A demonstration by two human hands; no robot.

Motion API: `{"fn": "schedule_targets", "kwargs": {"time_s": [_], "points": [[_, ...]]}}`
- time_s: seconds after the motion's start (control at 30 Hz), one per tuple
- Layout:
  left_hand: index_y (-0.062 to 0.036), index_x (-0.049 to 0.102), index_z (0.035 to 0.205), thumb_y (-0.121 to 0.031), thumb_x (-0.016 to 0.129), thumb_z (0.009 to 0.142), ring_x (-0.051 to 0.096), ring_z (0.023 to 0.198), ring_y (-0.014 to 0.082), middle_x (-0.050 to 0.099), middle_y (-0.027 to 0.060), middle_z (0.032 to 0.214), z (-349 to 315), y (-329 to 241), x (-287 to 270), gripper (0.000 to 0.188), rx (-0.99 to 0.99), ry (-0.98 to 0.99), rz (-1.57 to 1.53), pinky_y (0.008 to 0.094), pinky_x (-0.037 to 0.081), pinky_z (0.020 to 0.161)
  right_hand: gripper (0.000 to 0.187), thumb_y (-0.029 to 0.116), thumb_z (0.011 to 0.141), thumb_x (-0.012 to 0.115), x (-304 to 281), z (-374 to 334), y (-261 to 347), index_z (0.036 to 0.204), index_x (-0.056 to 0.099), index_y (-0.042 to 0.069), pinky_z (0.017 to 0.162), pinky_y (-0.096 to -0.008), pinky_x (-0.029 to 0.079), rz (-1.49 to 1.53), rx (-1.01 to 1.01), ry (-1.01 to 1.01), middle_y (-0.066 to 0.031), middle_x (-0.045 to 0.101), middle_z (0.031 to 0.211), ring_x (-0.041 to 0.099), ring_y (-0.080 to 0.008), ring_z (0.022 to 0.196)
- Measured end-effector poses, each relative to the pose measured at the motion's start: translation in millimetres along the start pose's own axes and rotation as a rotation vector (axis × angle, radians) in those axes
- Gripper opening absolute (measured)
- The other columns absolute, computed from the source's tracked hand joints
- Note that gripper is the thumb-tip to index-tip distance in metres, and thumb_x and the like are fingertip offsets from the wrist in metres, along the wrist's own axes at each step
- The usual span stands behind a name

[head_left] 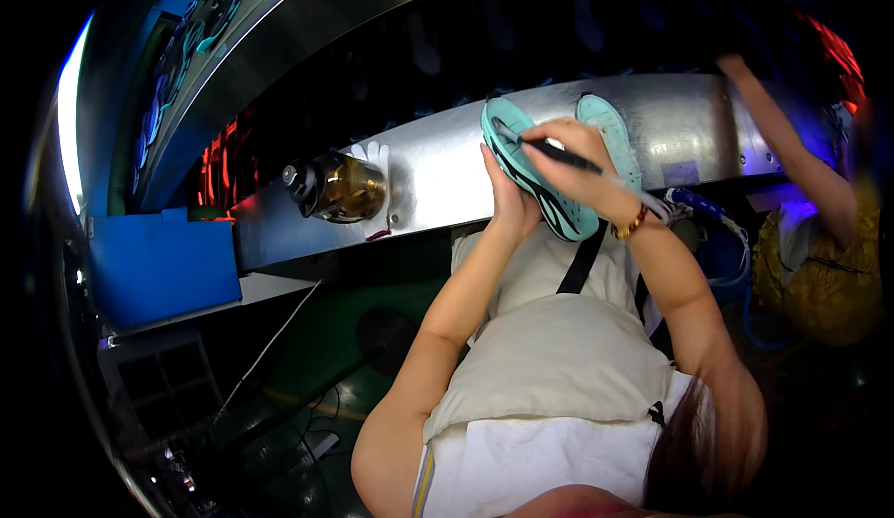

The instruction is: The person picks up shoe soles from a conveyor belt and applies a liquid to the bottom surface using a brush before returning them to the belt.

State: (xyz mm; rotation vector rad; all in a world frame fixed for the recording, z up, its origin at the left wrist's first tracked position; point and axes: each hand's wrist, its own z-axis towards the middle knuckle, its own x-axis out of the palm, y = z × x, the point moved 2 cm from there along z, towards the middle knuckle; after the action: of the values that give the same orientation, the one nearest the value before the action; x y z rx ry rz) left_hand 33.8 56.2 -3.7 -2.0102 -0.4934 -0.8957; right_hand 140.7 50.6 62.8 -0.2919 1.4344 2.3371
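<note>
My left hand is closed around the near left edge of a teal shoe sole with a black and white sidewall, holding it tilted above the metal ledge. In my right hand is a brush with a black handle. Its bristle end rests on, or just above, the inner face of the sole near the far end. A second teal sole lies on the ledge behind my right hand, which covers part of it. A beaded bracelet circles my right wrist.
On the shiny metal ledge to the left stands a clear jug of amber liquid with a black lid. A white glove lies behind it. Beyond the ledge runs a dark conveyor. Left is a blue box; right, a co-worker's arm.
</note>
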Motion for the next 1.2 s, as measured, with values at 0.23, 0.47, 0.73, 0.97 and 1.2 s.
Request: {"fn": "schedule_targets", "kwargs": {"time_s": [0.23, 0.47, 0.73, 0.97, 1.2], "points": [[-0.0032, 0.040, 0.118, -0.072, 0.006, 0.075, 0.054, 0.087, 0.0316, 0.053, 0.0195, 0.099, -13, -43, -14, 0.088, -0.060, 0.077, 0.020, 0.0446, 0.043, 0.081, 0.017, 0.005, 0.066, 0.064, -34, -38, 29, 0.082, 0.063, 0.001, 0.065, -0.0267, 0.046, 0.209, 0.304, 0.551, -0.0075, 0.063, 0.077, 0.059, -0.0155, 0.072], [-0.0055, 0.039, 0.122, -0.072, 0.006, 0.075, 0.052, 0.097, 0.0303, 0.051, 0.0188, 0.107, -26, -33, 18, 0.087, -0.146, 0.271, -0.075, 0.0449, 0.041, 0.086, 0.017, 0.007, 0.073, 0.064, -27, 6, 22, 0.088, 0.062, 0.000, 0.059, -0.0198, 0.045, 0.471, 0.421, 0.144, -0.0051, 0.061, 0.074, 0.056, -0.0072, 0.066], [-0.0030, 0.047, 0.110, -0.071, 0.005, 0.075, 0.058, 0.078, 0.0273, 0.058, 0.0170, 0.090, -24, -48, 26, 0.087, -0.010, 0.258, 0.083, 0.0390, 0.049, 0.070, 0.019, 0.009, 0.070, 0.066, -36, 6, 24, 0.085, 0.064, -0.001, 0.063, -0.0228, 0.047, 0.642, 0.361, 0.179, -0.0085, 0.063, 0.076, 0.059, -0.0116, 0.067], [-0.0018, 0.046, 0.109, -0.073, 0.006, 0.073, 0.058, 0.073, 0.0296, 0.057, 0.0198, 0.086, -20, -63, 26, 0.090, 0.194, 0.333, -0.079, 0.0394, 0.050, 0.065, 0.017, 0.003, 0.070, 0.065, -44, -7, 39, 0.086, 0.063, 0.000, 0.070, -0.0243, 0.047, 0.519, 0.129, 0.415, -0.0093, 0.064, 0.083, 0.060, -0.0145, 0.077], [-0.0017, 0.048, 0.107, -0.077, 0.011, 0.070, 0.056, 0.073, 0.0296, 0.056, 0.0201, 0.086, -14, -86, 27, 0.091, 0.311, 0.329, -0.187, 0.0386, 0.047, 0.064, 0.018, 0.000, 0.066, 0.068, -45, -12, 48, 0.083, 0.063, 0.001, 0.075, -0.0285, 0.047, 0.377, -0.133, 0.528, -0.0092, 0.063, 0.085, 0.059, -0.0189, 0.081]]}}
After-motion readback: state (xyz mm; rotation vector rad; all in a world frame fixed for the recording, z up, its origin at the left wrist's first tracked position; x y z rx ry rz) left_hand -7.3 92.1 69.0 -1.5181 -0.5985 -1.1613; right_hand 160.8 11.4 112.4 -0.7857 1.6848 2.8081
